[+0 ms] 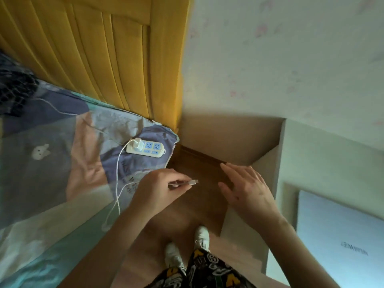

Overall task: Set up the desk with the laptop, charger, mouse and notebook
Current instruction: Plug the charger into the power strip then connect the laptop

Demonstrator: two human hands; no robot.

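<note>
My left hand (160,191) pinches the plug end of a white charger cable (117,183) over the floor gap between bed and desk, the metal tip pointing right. The cable loops back across the bed to a white adapter (137,144) plugged into a white and blue power strip (146,150) lying on the bedsheet. My right hand (247,190) hovers beside the plug with its fingers spread and nothing in it. A closed silver laptop (340,240) lies on the pale desk (324,159) at the right.
A bed with a patterned sheet (52,167) fills the left, its yellow headboard (99,48) behind. A dark bundle of cloth (14,86) lies at the far left. My feet in white shoes (187,246) stand on the brown wooden floor. A wall rises behind the desk.
</note>
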